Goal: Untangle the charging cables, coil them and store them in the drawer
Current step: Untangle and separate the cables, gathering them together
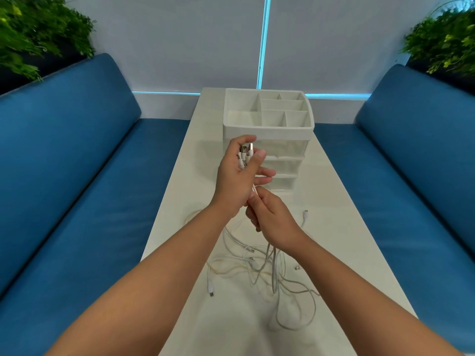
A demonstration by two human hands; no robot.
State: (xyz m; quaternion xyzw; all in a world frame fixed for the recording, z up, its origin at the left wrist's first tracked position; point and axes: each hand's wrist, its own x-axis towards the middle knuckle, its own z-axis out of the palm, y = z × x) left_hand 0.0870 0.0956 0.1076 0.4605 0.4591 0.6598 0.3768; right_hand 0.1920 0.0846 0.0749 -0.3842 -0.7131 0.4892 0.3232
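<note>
Several white charging cables (270, 273) lie tangled in loose loops on the white table (334, 214). My left hand (239, 181) is raised above the table and grips a bunch of their USB plug ends (245, 154) between thumb and fingers. Just below it, my right hand (272, 217) pinches the cable strands that hang down from that bunch to the tangle. Behind my hands stands a white desk organiser (267, 129) with open top compartments and clear drawers (282, 165), all closed.
Blue sofas run along both sides of the narrow table, left (77, 176) and right (411, 176). Green plants stand in the far corners. Loose plug ends (305, 213) lie on the table to the right of my hands.
</note>
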